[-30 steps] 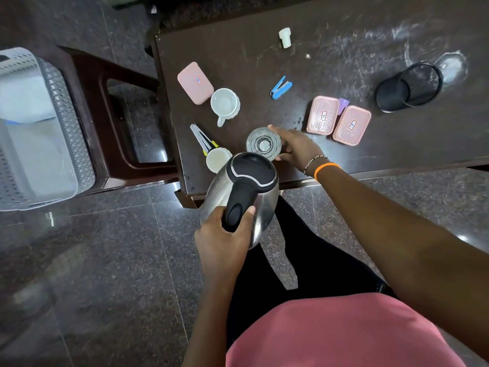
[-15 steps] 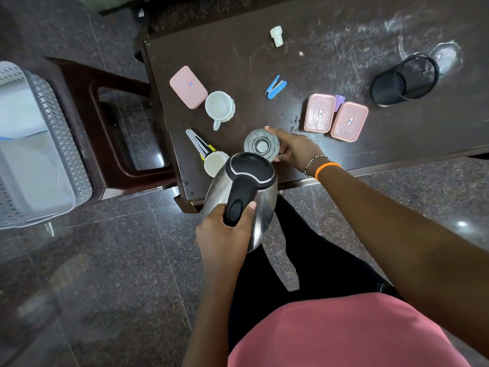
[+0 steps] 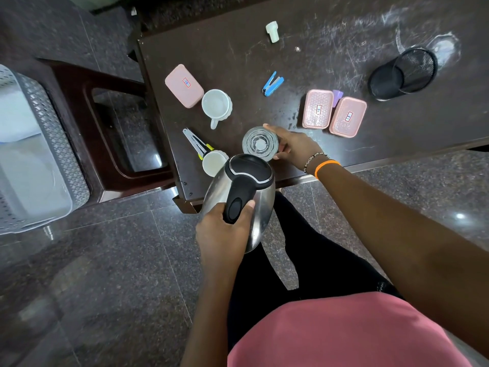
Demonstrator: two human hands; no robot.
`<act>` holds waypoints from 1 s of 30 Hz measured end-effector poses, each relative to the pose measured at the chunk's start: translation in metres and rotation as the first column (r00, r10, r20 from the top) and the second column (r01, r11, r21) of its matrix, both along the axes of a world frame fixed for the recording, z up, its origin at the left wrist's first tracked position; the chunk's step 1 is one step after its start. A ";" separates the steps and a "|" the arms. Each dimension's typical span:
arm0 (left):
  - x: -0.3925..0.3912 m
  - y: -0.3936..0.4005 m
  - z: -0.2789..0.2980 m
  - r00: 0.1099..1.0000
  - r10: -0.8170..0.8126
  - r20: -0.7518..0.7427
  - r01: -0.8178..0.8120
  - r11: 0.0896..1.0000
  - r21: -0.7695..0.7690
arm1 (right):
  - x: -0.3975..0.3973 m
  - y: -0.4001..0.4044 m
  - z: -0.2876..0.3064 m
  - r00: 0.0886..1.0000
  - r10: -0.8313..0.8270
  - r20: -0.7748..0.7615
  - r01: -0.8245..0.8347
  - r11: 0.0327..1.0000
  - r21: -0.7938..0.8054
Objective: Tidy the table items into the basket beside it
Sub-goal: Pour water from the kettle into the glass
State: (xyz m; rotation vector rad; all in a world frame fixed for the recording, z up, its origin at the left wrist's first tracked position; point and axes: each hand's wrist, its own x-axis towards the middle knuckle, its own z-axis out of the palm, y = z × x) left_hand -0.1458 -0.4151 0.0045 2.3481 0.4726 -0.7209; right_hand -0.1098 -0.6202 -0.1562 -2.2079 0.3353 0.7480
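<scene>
A: How far along is the tidying?

B: Early, I'd judge. The basket [image 3: 39, 154] left of the counter [image 3: 344, 35] looks nearly bare (its contents are hard to read), while cups and pink boxes remain out.

A: And the hands?

B: The left hand [image 3: 222, 229] grips the kettle [image 3: 243, 192] by its handle, off the counter's near edge; the right hand [image 3: 293, 147] is wrapped around the glass [image 3: 260, 143].

Scattered across a scratched dark table [image 3: 344, 30]: three pink boxes [image 3: 184, 85], white mug [image 3: 217, 105], glass [image 3: 260, 144], blue stapler [image 3: 273, 83], toppled mesh cup [image 3: 402, 74].
</scene>
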 end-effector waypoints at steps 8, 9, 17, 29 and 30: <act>0.003 0.002 -0.001 1.000 -0.023 0.006 0.023 1.000 0.004 | 0.000 0.001 -0.004 1.000 -0.003 -0.008 0.003 1.000 0.001; 0.004 0.002 -0.001 1.000 -0.029 0.007 0.029 1.000 0.005 | 0.000 0.001 -0.004 1.000 -0.006 -0.009 0.006 1.000 0.002; 0.006 0.002 -0.001 0.997 -0.076 -0.012 0.076 0.997 -0.002 | 0.000 0.001 -0.008 1.000 -0.008 0.000 0.008 1.000 -0.020; 0.009 0.002 -0.002 0.997 -0.073 -0.024 0.072 0.997 -0.021 | 0.001 0.000 -0.003 0.997 -0.057 -0.051 0.058 0.998 0.013; 0.009 0.002 -0.002 0.997 -0.071 -0.029 0.070 0.997 -0.023 | 0.001 0.000 -0.003 0.997 -0.055 -0.052 0.055 0.998 0.012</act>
